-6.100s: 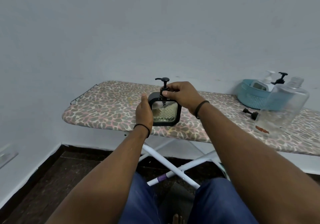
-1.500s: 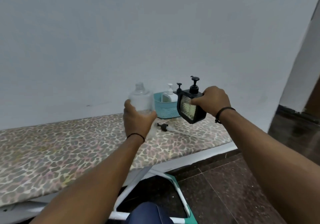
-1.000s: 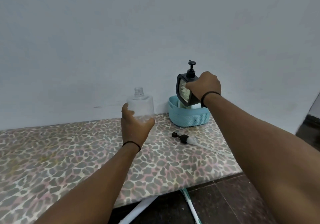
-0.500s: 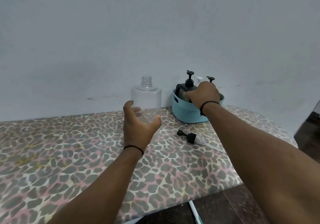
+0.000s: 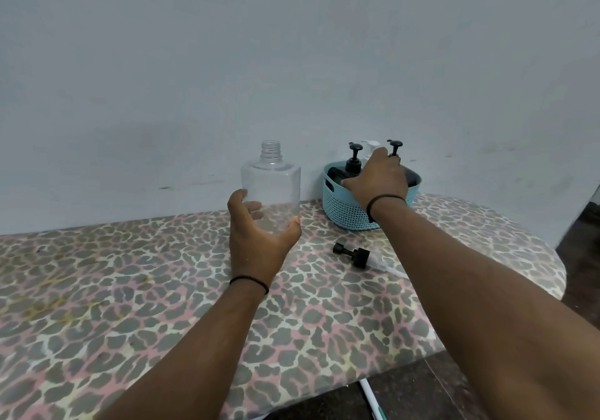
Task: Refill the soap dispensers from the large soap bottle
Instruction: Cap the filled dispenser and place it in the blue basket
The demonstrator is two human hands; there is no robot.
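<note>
1. Now the left hand [image 5: 259, 237] is curled around the lower part of the clear large soap bottle [image 5: 271, 189], thumb on the left side and fingers at the right, much as it was half a second ago; the bottle stands upright and uncapped on the leopard-print ironing board [image 5: 130, 306], left of the basket.
2. Lying on the board to the right of that hand is a black pump head [image 5: 352, 252] with its clear tube, just near of the basket and in the same spot as before.
3. Farther right, the teal basket [image 5: 344, 211] sits at the far edge by the wall, holding the black square dispenser [image 5: 337, 173], a white-topped dispenser [image 5: 370, 147] and another black pump [image 5: 395, 147].
4. Half a second ago the right hand [image 5: 376, 179] gripped the square dispenser; now that dispenser sits lower in the basket, and the hand lies spread over the basket's contents, fingers loose. Whether it presses anything I cannot tell.
</note>
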